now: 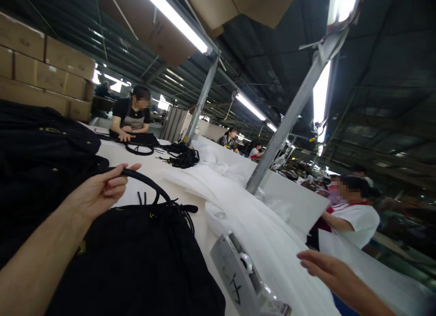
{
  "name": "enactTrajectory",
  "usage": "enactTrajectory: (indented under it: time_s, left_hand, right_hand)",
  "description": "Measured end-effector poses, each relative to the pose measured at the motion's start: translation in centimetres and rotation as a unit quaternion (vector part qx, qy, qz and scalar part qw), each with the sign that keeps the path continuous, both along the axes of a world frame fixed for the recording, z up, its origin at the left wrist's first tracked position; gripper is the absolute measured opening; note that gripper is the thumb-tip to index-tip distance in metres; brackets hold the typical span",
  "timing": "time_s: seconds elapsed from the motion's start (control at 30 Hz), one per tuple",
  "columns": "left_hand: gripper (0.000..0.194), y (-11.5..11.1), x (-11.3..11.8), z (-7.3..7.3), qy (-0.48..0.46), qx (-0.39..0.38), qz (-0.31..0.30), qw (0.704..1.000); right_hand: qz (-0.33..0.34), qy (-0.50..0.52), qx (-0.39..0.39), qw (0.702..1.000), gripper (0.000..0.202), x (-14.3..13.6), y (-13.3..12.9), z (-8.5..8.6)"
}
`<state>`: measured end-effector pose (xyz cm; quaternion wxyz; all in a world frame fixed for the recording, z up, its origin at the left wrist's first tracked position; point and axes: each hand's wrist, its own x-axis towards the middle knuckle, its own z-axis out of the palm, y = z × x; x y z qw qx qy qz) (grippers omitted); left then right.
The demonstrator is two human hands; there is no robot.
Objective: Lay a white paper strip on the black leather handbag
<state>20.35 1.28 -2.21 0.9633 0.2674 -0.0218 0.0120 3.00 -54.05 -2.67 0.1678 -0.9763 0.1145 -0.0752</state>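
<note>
A black handbag [143, 261] with brass-coloured fittings lies on the white table in front of me. My left hand [107, 191] pinches its curved black handle [146, 179] between thumb and fingers and holds it raised above the bag. To the right, my right hand [323, 266] hovers by a long stack of white foam sheets [252, 229], its fingers stretched out and nothing in them. Whether it touches the sheets I cannot tell. Between the bag and the sheets stands a grey tape dispenser [235, 275] with a dark handwritten mark.
More black bags [41, 147] are piled at the left. Black straps [185, 157] lie farther along the table [153, 166], where a co-worker [131, 113] handles black pieces. Metal posts [282, 120] rise at the table's edge. Another co-worker [354, 216] stands at the right. Cartons [51, 70] are stacked behind.
</note>
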Motion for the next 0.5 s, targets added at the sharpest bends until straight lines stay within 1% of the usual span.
enactTrajectory:
  time_s: [0.07,0.13,0.23,0.27,0.33,0.43,0.5]
  left_hand:
    - [0.029,0.1,0.3,-0.2,-0.018,0.024,-0.012,0.999]
    - [0.027,0.1,0.7,-0.5,-0.017,0.019,-0.001,1.000]
    - [0.027,-0.1,1.2,-0.8,-0.014,0.008,0.023,1.000]
    - [0.028,-0.2,1.3,-0.9,-0.014,0.007,0.032,0.999]
    - [0.029,-0.5,1.3,-0.8,-0.012,0.010,0.047,0.999]
    - [0.031,-0.9,1.0,-0.7,-0.001,0.017,0.066,0.998]
    - [0.031,-1.1,0.8,-0.7,0.009,0.000,0.060,0.998]
  right_hand:
    - [0.066,0.042,0.023,0.997,0.045,1.7,4.3,-0.2]
    - [0.126,0.053,0.030,0.990,0.043,3.1,8.1,-0.3]
    - [0.214,0.031,0.037,0.976,0.040,6.0,12.4,-0.3]
    - [0.236,0.028,0.036,0.971,0.040,7.4,13.3,-0.4]
    - [0.257,0.040,0.013,0.965,0.039,10.9,14.8,-0.7]
    - [0.237,0.069,-0.072,0.966,0.035,16.6,15.5,-1.8]
    - [0.212,0.091,-0.123,0.965,0.025,19.7,15.2,-2.9]
